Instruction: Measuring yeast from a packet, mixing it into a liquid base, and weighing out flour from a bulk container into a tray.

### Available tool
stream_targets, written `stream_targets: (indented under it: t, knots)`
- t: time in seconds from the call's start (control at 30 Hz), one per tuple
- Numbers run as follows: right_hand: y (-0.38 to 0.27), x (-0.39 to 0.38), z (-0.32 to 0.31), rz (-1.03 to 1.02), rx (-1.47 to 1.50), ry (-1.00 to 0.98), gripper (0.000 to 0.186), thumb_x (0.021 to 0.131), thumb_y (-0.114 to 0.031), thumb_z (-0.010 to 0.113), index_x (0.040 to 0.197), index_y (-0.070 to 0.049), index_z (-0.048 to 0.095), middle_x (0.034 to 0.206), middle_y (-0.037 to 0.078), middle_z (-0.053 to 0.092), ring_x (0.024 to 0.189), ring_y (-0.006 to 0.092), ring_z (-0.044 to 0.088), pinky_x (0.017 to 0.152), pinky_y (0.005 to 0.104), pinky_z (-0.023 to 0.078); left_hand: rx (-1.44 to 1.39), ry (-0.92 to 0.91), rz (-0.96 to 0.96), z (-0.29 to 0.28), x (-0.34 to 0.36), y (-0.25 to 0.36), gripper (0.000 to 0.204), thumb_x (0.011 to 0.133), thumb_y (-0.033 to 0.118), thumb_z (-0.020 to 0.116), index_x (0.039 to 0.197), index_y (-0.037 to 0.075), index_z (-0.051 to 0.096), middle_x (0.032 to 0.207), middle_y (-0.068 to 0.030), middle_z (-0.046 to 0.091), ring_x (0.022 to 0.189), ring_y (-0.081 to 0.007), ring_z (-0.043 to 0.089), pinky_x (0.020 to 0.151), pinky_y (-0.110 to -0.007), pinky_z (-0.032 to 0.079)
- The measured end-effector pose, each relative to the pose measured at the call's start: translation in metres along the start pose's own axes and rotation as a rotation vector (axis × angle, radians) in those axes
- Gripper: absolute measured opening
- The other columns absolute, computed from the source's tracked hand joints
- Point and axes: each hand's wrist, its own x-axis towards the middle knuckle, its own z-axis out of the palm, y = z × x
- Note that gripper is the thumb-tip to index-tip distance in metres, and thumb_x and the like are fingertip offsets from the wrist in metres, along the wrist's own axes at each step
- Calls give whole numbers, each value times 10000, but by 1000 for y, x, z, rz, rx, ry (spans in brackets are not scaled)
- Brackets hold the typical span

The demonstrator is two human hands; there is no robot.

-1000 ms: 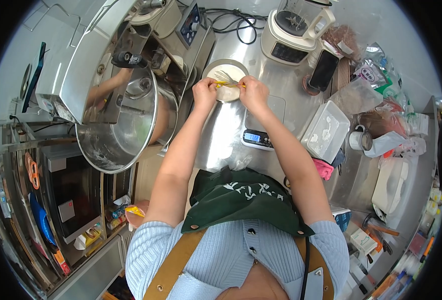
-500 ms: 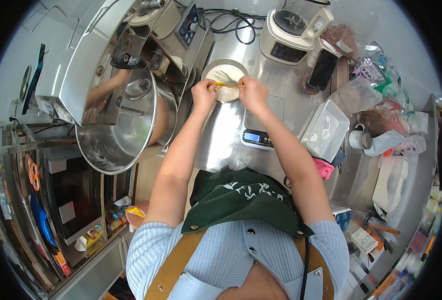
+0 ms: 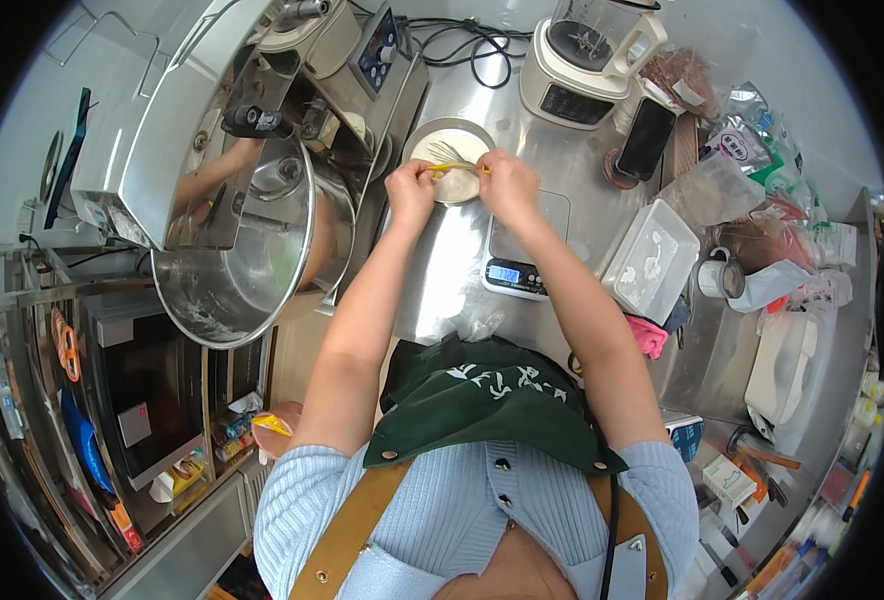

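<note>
Over the near part of a round metal bowl, my left hand and my right hand are closed on a thin yellow strip-like thing. Each hand pinches one end, and my fingers hide those ends; its exact kind cannot be made out. White contents fill the bowl. The wires of a whisk show just beyond the strip, over the white contents; its handle is hard to make out. Nearer to me, beside my right forearm, lies a kitchen scale with a lit blue display.
To the left stands a stand mixer with a large steel bowl. A blender stands at the back, with a phone to its right. A white tub with white residue sits right of the scale. Plastic bags crowd the right side.
My left hand has shifted very slightly. Both hands keep their pinch on the yellow strip above the bowl.
</note>
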Motion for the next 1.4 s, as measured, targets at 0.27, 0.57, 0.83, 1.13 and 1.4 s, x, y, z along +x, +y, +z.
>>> stream_targets:
  t: [0.27, 0.57, 0.83, 1.13, 1.4]
  knots:
    - [4, 1, 0, -34, -10, -22, 53, 685, -79, 567, 713, -87, 611, 748, 54, 583, 669, 251, 572, 574, 354, 445, 95, 66, 127, 1, 0, -3, 59, 707, -28, 554, 741, -40, 601, 613, -95, 604, 530, -117, 577, 521, -235, 457]
    - [8, 2, 1, -26, -11, -23, 67, 687, -75, 560, 720, -91, 617, 756, 55, 586, 681, 252, 574, 581, 355, 445, 21, 61, 25, 1, -1, 0, 87, 657, -24, 561, 724, -6, 614, 674, -163, 593, 608, -268, 596, 597, -323, 465]
    - [9, 6, -4, 18, -7, -94, 63, 705, -129, 595, 745, -83, 611, 764, 63, 586, 695, 256, 573, 591, 355, 443, 42, 70, 41, 0, 0, -1, 77, 664, -15, 559, 717, -13, 614, 659, -163, 592, 590, -256, 592, 592, -310, 462]
    - [-3, 4, -17, 18, 126, -18, 174, 724, -111, 582, 889, -57, 583, 818, 103, 577, 753, 271, 569, 644, 347, 446, 15, 135, -4, -10, 1, 7, 87, 670, -11, 551, 733, -13, 611, 646, -158, 592, 581, -242, 593, 580, -305, 461]
    - [-8, 1, 2, -12, 449, 217, 268, 739, 42, 481, 1002, 3, 523, 881, 145, 551, 812, 273, 567, 715, 323, 451, 70, 223, 85, -10, -1, 12, 103, 729, 47, 547, 771, -20, 613, 616, -95, 599, 547, -127, 564, 539, -258, 444]
